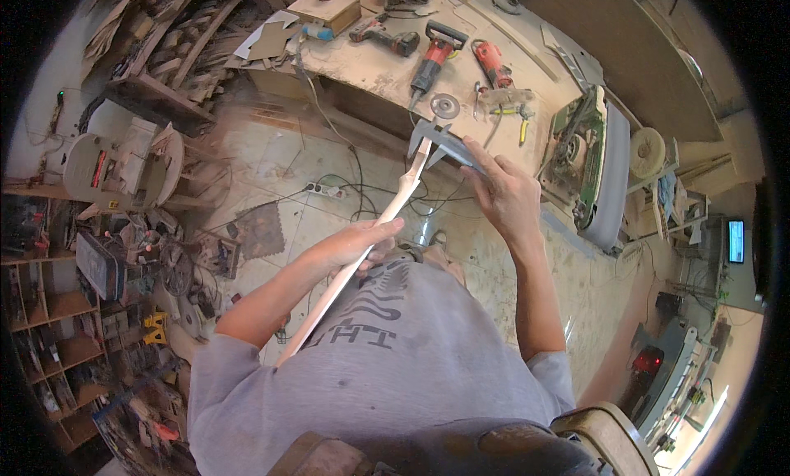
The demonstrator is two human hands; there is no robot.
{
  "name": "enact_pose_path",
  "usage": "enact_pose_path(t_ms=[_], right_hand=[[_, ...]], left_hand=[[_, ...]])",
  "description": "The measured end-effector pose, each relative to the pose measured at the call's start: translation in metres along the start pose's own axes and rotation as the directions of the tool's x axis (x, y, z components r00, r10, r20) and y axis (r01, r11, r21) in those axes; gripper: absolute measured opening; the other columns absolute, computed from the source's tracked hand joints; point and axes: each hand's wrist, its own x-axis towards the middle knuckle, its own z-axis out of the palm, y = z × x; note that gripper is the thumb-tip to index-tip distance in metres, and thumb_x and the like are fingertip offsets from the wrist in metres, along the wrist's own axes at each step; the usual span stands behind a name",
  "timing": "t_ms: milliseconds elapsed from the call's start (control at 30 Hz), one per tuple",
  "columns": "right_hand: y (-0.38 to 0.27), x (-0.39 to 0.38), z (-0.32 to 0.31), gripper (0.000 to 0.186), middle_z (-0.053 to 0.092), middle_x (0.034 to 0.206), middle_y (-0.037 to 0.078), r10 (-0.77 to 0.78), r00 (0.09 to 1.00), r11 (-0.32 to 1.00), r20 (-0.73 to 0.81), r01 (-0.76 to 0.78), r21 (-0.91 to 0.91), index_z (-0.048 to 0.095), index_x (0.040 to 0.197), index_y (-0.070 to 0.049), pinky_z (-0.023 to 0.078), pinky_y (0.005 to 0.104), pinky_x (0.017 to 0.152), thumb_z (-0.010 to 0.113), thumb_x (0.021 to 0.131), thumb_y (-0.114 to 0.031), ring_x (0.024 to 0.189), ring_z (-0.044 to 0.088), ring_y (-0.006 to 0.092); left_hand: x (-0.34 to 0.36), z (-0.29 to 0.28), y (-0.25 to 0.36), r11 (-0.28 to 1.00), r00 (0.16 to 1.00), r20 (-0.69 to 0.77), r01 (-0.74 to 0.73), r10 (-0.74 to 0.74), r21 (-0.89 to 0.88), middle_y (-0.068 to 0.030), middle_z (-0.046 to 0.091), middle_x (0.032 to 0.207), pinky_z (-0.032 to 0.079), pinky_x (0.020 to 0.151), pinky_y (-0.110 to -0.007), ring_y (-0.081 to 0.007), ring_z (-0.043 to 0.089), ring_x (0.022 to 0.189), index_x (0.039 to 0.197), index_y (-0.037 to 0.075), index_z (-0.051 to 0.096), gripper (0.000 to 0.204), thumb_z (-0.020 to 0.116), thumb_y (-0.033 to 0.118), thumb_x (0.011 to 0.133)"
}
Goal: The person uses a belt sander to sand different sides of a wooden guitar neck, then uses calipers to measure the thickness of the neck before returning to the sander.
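- Left hand (pixel 362 244) was wrapped around a stick (pixel 397 204), its thumb lying along the upper side; the right hand (pixel 506 198) was clamped on a caliper (pixel 457 148), fingers and thumb pressed to its bar.
- Longest of the things held, the stick looked like bare, pale wood: probably light, stiff and dry rather than slippery. The narrow part next to the knob near its upper end seemed the likeliest to chip, so the plain shaft below, where the palm sat, was the sounder place to hold it.
- It slanted through that palm in mid-air, on the person's side of the desk (pixel 380 79). One end pointed past the thumb toward the desk's near edge; the other ran back along the shirt (pixel 428 373) toward the left sleeve, and contact there could not be judged.
- Shorter and grey, the caliper appeared to be metal: likely rigid, smooth and heavy for its size, best held by the bar, clear of the thin jaws.
- It reached leftward from the fingers to the stick's upper end, with the jaws about that end; whether they touched the wood could not be told.
- Smallest, a round disc (pixel 444 106) lay by the desk's near edge, apart from both grips.
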Motion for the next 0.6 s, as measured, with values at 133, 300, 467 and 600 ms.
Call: enact_pose_path(t_ms=[133,300,467,600], right_hand=[[0.010,-0.014,0.003,0.044,0.052,0.066,0.003,-0.055,0.997,0.993,0.049,0.060,-0.100,0.058,0.125,-0.024,0.047,0.0352,0.051,0.067,0.083,-0.027,0.060,0.058,0.0208],[0.015,-0.021,0.009,0.041,0.054,0.067,0.003,-0.049,0.996,0.991,0.079,0.059,-0.123,0.059,0.123,-0.023,0.047,0.0355,0.050,0.067,0.083,-0.030,0.060,0.059,0.0213],[0.015,-0.026,0.011,0.034,0.056,0.066,0.003,-0.019,0.998,0.992,0.055,0.026,-0.127,0.062,0.115,-0.021,0.047,0.0353,0.049,0.066,0.084,-0.034,0.059,0.061,0.0216],[0.019,-0.030,0.014,0.030,0.058,0.065,0.003,-0.003,1.000,0.994,0.015,0.004,-0.111,0.065,0.105,-0.018,0.047,0.0346,0.049,0.066,0.083,-0.038,0.059,0.062,0.0210]], left_hand=[[0.004,0.004,-0.009,0.999,0.998,0.045,0.040,-0.039,-0.026,0.0067,0.039,0.057,0.031,0.032,-0.015,0.0002,0.036,0.038,0.083,0.009,0.049,0.051,0.058,0.058,0.085],[0.002,0.009,-0.010,0.999,0.998,0.034,0.049,-0.048,-0.008,0.0079,0.039,0.055,0.030,0.030,-0.014,0.0009,0.036,0.036,0.082,0.005,0.049,0.054,0.057,0.059,0.086],[0.001,0.013,-0.012,0.995,0.994,0.057,0.094,-0.092,-0.039,0.0066,0.038,0.056,0.024,0.031,-0.017,-0.0012,0.033,0.036,0.086,0.008,0.051,0.047,0.050,0.055,0.092],[0.002,0.014,-0.013,0.993,0.993,0.066,0.103,-0.100,-0.053,0.0067,0.038,0.055,0.024,0.030,-0.017,-0.0009,0.032,0.036,0.087,0.008,0.051,0.047,0.050,0.054,0.093]])
